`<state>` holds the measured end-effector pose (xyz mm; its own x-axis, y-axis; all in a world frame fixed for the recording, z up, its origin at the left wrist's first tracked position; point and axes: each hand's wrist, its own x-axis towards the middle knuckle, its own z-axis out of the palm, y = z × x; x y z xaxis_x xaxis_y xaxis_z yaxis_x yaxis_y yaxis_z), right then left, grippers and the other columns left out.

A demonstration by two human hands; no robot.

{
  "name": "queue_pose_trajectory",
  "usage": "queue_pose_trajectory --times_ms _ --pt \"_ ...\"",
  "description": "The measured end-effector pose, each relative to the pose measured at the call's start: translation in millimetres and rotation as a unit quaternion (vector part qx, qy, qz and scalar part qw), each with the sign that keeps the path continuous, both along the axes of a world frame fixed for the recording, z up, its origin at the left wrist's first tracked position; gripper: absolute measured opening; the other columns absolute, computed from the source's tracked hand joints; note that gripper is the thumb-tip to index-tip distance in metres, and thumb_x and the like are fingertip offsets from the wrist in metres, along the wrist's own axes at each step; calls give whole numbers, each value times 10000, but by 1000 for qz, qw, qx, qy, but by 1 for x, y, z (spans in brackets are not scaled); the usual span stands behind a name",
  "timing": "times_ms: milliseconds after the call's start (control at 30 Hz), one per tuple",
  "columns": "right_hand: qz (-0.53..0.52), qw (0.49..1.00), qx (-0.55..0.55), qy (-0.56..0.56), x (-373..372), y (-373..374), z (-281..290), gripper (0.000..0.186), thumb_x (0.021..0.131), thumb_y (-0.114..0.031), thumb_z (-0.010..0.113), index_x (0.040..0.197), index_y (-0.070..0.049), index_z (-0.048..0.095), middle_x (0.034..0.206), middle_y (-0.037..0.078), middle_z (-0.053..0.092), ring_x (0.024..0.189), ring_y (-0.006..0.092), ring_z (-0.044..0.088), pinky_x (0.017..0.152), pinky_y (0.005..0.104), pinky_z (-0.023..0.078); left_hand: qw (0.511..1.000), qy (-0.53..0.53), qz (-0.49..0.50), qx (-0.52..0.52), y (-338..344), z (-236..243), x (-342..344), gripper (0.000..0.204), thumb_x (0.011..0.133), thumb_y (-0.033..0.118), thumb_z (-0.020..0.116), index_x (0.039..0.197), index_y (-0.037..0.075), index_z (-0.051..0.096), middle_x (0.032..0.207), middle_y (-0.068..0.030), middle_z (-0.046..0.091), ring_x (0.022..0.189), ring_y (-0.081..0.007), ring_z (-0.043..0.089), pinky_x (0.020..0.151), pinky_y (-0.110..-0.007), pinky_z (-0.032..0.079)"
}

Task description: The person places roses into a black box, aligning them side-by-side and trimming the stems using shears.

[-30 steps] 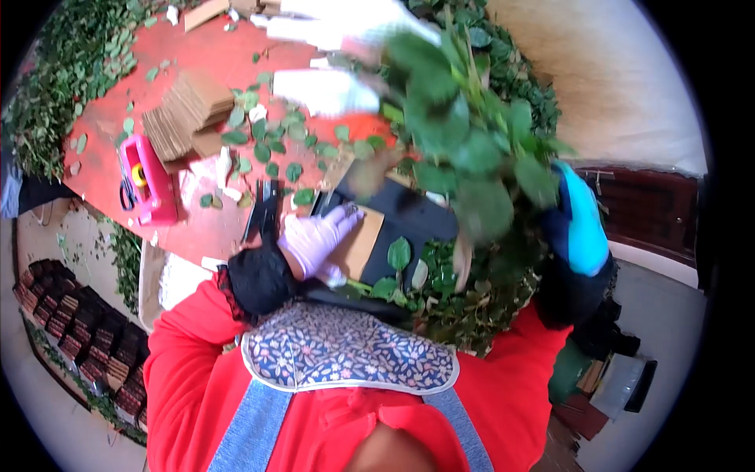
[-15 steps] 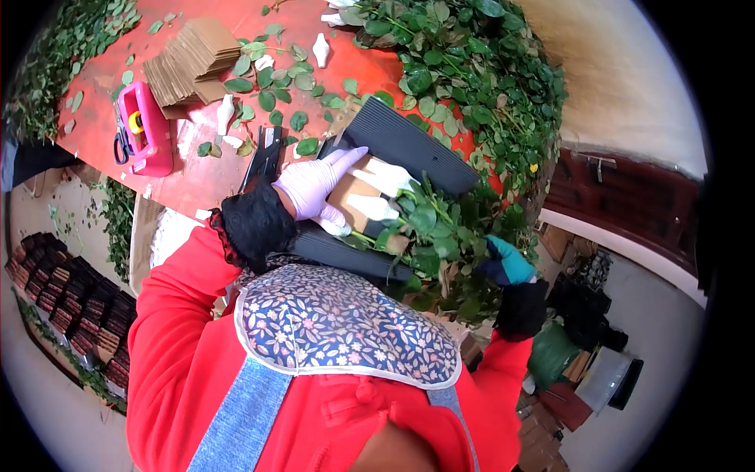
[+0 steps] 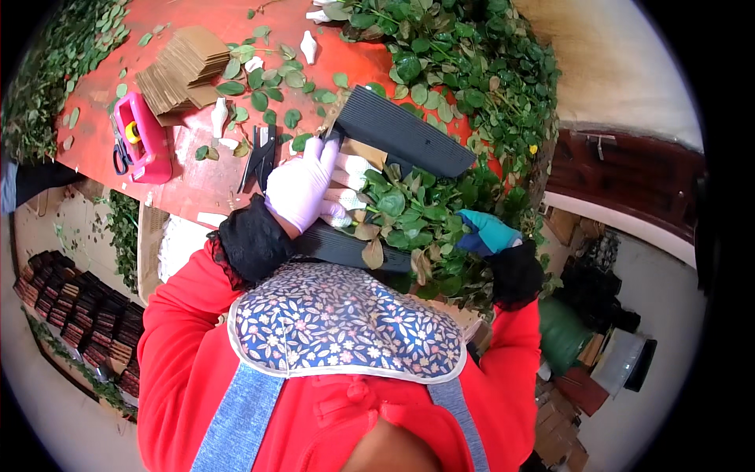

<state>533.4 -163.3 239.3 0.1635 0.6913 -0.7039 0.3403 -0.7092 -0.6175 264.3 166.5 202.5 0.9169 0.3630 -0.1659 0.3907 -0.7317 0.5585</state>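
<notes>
Across a red surface point(image 3: 338, 59), loose green leaves point(image 3: 295, 79) and small white sleeves point(image 3: 219, 118); along the far right side, a thick leafy heap point(image 3: 472, 71). Toward the upper left, a stack of brown cardboard pieces point(image 3: 185, 71), slipped into a loose fan. Just below, a pink tape dispenser point(image 3: 145, 149) with a yellow core, and scissors point(image 3: 119, 157) on its outer side. Closer to the middle, a black tool point(image 3: 262, 157) with splayed arms, near the left hand point(image 3: 303, 185).

Between two black ribbed walls point(image 3: 405, 134), a bunch of leafy stems point(image 3: 401, 208), laid with white-sleeved heads point(image 3: 351, 169) to the left and foliage to the right; beside the heads, partly covered, a flat piece of brown card point(image 3: 366, 153).

Of the two hands, the left in a lavender glove: spread at the heads, two fingers stretched forward, thumb apart. The right hand point(image 3: 487, 232), gloved in teal and dark blue, at the leafy side; fingertips lost among foliage, impossible to tell whether pinching stems or merely touching.

Nearest, a floral bib point(image 3: 346, 322) over red clothing point(image 3: 189, 370). Down to the left, rows of dark bundles point(image 3: 82, 315).
</notes>
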Motion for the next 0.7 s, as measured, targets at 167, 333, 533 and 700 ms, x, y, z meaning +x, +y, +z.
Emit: queue_pose_trajectory --times_ms 167,333,533,700 --pt "3 1000 -3 24 6 -5 -10 373 887 -104 769 1232 -75 629 928 36 671 826 122 574 751 351 518 974 -63 -196 92 -4 4 -6 450 846 308 762 1223 138 586 1070 -74 577 891 -285 685 705 -396 560" --pt "-29 998 -32 41 6 2 -2 356 928 -106 764 1255 -64 630 1043 20 698 906 75 601 778 324 527 962 -74 -261 -25 3 0 -6 424 862 234 753 1262 140 646 1227 -78 626 998 -316 691 803 -415 577" --pt "54 996 -63 -13 10 -2 -19 659 926 -171 795 1485 -29 477 1413 152 599 1264 221 586 1053 360 497 938 -62 -313 -134 18 -2 2 462 850 138 754 1304 123 672 1274 -104 626 1096 -348 669 904 -419 562" --pt "-52 990 57 118 28 -22 -21 523 975 -75 712 1463 -30 527 1408 80 622 1279 204 607 1040 339 523 930 -54 -327 -159 23 -5 9 458 827 92 758 1279 118 687 1209 -109 628 1061 -356 668 887 -424 559"
